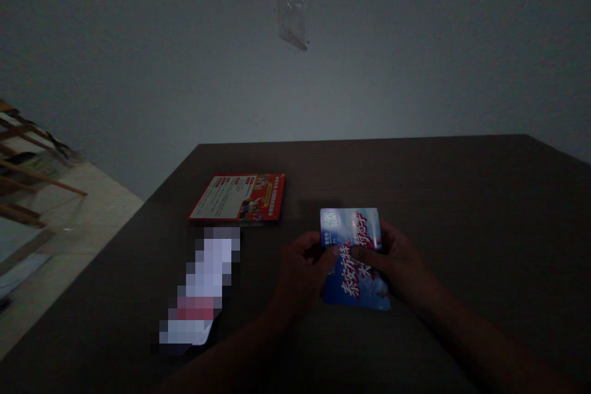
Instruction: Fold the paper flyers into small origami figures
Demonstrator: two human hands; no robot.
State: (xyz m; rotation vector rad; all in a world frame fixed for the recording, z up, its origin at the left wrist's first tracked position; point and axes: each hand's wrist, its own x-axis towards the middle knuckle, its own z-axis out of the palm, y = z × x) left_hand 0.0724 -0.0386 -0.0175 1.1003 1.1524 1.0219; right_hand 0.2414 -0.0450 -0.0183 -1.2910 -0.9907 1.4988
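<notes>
Head view, dim light. A dark brown table (462, 197) fills the lower half of the frame; its far edge runs nearly level across the middle, and its left edge slants down toward the lower left corner. A blue leaflet (353, 258) with red lettering is held a little right of the table's centre, well clear of every table edge.

The left hand (302, 274) grips the leaflet's left edge, thumb on the printed face and fingers curled beneath. The right hand (392, 258) grips the right edge in the same way, its thumb laid across the face so that the two thumb tips almost meet near the sheet's middle. Both hands are thus closed in a pinch on the leaflet. Whether the sheet's lower edge rests on the table or is lifted cannot be told.

A red and white leaflet (240, 198) lies flat to the upper left of the blue one, apart from it, with bare tabletop between them. A pale, pixelated oblong object (201, 289) lies slantwise to the left of the left hand, near the table's left edge and not touching the hand.

To the right of the hands and behind them the tabletop shows bare as far as its far edge. Beyond that edge stands a plain grey wall (138, 74). At far left, off the table, wooden slats (23, 160) stand over a light floor (92, 209).
</notes>
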